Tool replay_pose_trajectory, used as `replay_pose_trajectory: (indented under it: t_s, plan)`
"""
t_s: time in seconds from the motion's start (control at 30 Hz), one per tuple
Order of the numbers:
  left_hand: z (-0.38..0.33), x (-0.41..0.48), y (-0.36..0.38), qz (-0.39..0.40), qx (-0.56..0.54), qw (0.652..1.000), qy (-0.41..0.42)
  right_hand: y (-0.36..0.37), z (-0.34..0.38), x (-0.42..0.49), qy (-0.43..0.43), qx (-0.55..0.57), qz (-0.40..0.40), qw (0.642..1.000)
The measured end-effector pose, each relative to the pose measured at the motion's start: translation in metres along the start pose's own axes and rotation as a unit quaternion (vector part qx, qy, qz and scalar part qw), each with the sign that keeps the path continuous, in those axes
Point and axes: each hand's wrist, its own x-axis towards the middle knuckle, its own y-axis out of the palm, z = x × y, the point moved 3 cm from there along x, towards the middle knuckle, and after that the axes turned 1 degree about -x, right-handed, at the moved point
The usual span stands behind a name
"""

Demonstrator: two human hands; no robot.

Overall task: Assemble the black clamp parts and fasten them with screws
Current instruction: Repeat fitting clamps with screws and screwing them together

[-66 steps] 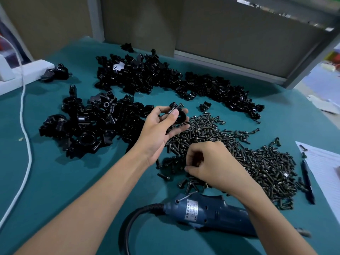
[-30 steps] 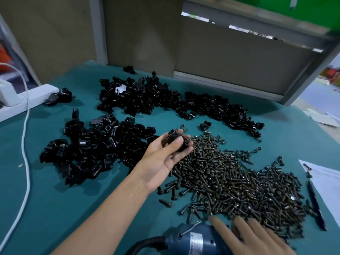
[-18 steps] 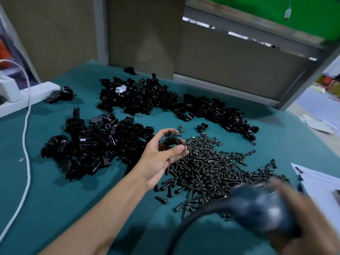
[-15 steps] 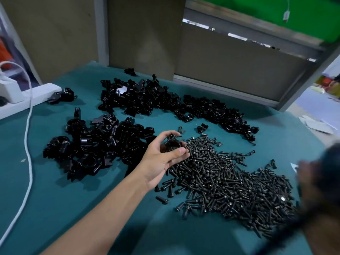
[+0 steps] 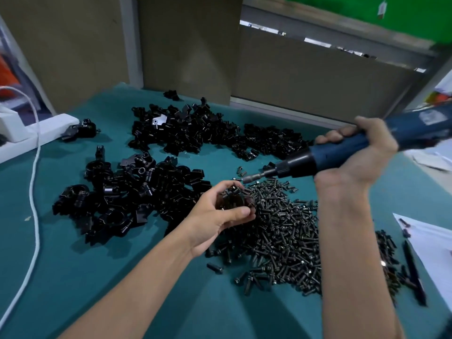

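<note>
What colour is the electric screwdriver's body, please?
The screwdriver is dark blue, black at its nose; head view.

White cable (image 5: 31,189) lies left; pen (image 5: 413,272) beside paper (image 5: 435,241).

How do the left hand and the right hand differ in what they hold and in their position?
The left hand cups a small black clamp part in curled fingers; the right hand wraps round a blue electric screwdriver. The left hand sits low at the edge of the screw pile; the right hand is held higher and farther right. Both are occupied, and the screwdriver's bit points toward the left hand.
</note>
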Motion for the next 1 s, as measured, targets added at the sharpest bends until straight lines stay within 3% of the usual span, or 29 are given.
replay_pose_trajectory:
  t_s: [0.2,0.53,1.0]
  plan:
    - [0.0,0.0,0.0,0.002,-0.004,1.0,-0.01,0.014,-0.001,0.034,0.092,-0.068,0.007,0.993]
    - [0.001,0.001,0.0,0.015,-0.047,0.998,-0.026,0.019,-0.004,0.038,0.09,-0.077,-0.001,0.993]
    - [-0.001,-0.003,0.005,0.037,0.03,0.999,-0.021,0.019,-0.005,0.04,0.109,-0.073,0.027,0.991]
